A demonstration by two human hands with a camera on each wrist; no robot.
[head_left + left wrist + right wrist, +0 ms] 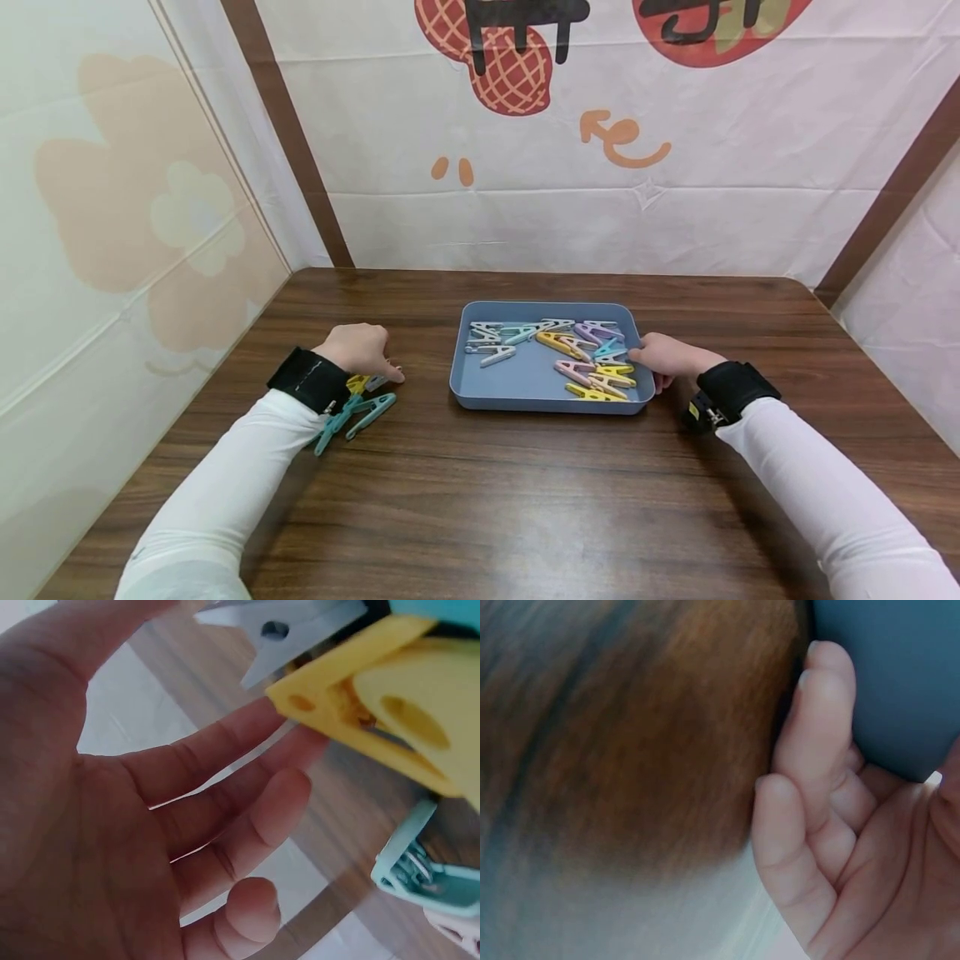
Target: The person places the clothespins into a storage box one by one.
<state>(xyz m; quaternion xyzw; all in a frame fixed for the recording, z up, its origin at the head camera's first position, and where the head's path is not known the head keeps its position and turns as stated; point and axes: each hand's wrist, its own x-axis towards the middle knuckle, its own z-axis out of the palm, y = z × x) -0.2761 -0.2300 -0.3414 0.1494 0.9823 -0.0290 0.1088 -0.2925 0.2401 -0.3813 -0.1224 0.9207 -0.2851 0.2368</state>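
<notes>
OK, right hand [671, 356] grips tray [517, 382] at 3 o'clock; left hand [356, 350], fingers loosely extended, should pinch one yellow clothespin [405, 686] squarely.

Table [525, 508]: dark brown wood-grain top, far corners rounded, light reflected off the near middle. A shallow blue-grey tray [547, 406] is seated flat toward the far side, around mid-width, long sides set roughly parallel to the far edge. To its left, well apart, a small bunch of clothespins [372, 417] is laid straight on the wood; teal, yellow and grey ones can be seen. Exact count partly hidden.
</notes>
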